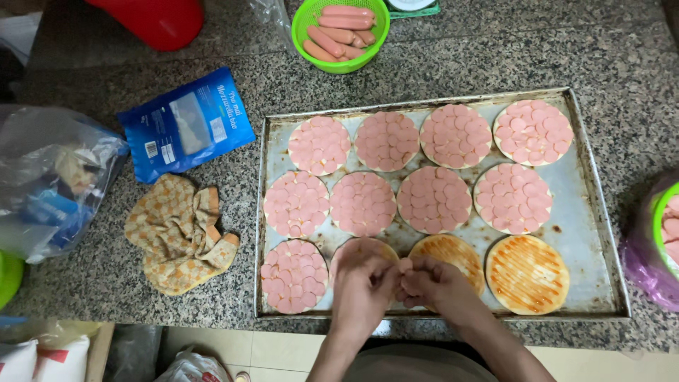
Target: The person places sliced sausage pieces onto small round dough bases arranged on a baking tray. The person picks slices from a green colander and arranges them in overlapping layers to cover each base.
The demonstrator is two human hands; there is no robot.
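Hands [399, 283], sausage slices [404, 265], tray [598, 212], cloth [180, 233]

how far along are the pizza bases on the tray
Nine of the twelve bases on the metal tray look done, fully covered in pink sausage slices. The left hand and right hand meet over the tenth base, fingers pinched around a slice. Two sauced bases at bottom right are bare. Whole sausages sit in the green bowl.

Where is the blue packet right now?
In the head view, the blue packet lies on the granite counter, left of the metal tray and just above the patterned cloth.
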